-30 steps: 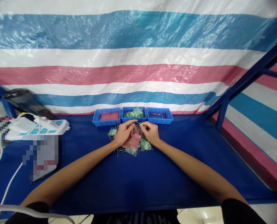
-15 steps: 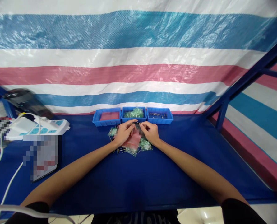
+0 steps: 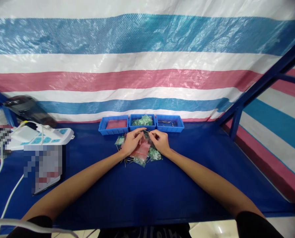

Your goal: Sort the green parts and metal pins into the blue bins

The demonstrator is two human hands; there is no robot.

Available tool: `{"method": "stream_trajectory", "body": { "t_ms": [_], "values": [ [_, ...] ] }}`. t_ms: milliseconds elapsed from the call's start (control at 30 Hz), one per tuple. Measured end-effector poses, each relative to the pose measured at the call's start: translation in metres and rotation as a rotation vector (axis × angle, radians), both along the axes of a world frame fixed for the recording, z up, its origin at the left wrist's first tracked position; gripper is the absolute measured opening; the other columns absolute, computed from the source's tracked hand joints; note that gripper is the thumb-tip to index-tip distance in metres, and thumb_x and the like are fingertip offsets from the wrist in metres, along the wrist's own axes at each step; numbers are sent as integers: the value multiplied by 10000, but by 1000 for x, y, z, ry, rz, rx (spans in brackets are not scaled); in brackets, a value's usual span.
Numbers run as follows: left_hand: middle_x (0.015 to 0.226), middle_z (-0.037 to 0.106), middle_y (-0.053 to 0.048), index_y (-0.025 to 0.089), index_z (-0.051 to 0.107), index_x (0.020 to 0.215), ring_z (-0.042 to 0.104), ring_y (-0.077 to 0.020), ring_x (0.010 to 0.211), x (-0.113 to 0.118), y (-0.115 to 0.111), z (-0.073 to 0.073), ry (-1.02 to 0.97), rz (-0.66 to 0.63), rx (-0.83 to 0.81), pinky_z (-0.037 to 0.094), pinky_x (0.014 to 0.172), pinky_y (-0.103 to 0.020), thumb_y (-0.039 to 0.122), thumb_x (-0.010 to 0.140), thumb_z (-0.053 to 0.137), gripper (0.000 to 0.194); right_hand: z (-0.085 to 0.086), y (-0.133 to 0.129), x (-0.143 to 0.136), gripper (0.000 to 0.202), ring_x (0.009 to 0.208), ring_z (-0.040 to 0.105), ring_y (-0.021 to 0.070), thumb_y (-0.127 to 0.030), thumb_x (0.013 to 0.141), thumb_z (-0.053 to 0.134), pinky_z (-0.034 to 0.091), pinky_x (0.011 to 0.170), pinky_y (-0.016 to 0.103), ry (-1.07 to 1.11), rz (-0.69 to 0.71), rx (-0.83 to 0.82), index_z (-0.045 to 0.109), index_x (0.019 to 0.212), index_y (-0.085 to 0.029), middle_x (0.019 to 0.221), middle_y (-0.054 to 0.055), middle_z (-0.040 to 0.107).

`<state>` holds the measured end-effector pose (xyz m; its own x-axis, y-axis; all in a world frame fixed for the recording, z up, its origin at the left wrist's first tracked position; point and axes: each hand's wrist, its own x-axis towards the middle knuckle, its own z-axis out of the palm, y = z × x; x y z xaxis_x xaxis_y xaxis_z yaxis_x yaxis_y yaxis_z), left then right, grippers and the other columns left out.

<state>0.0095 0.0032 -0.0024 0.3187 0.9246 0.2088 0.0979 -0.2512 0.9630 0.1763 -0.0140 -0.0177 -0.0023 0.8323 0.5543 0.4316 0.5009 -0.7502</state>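
Note:
Both hands meet over a pile of small bags and thin metal pieces. My left hand (image 3: 132, 141) and my right hand (image 3: 160, 140) each pinch a thin metal piece (image 3: 146, 131) between them, its ends hidden by the fingers. Under my left hand lies a pink plastic bag (image 3: 140, 151). Green-tinted bags (image 3: 154, 154) lie below my right hand, and another small green bag (image 3: 119, 140) is left of my left hand. Thin rods (image 3: 124, 162) stick out at the pile's lower left.
Behind the hands stand three blue bins: one with pink bags (image 3: 114, 131), one with green bags (image 3: 142, 127), one with metal pieces (image 3: 171, 129). At left are a power strip (image 3: 48, 138), a dark bottle (image 3: 29, 109) and a blurred-out device (image 3: 49, 167).
The view has shifted very slightly. The thin piece between my fingertips shows at a slightly different angle; my hands have barely moved.

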Motion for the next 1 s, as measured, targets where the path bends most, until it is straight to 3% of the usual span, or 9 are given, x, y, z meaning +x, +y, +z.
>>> {"method": "stream_trajectory", "body": {
  "t_ms": [1000],
  "values": [
    [686,585,1,117,606,1189,448,-73,453,-1,0,-1,-4,-6,15,401,514,-213,295,888,518,361,0,0,0,244,483,425,97,-320,882,547,364,529,226,15,14,10,658,745,-152,527,-34,498]
  ]
}}
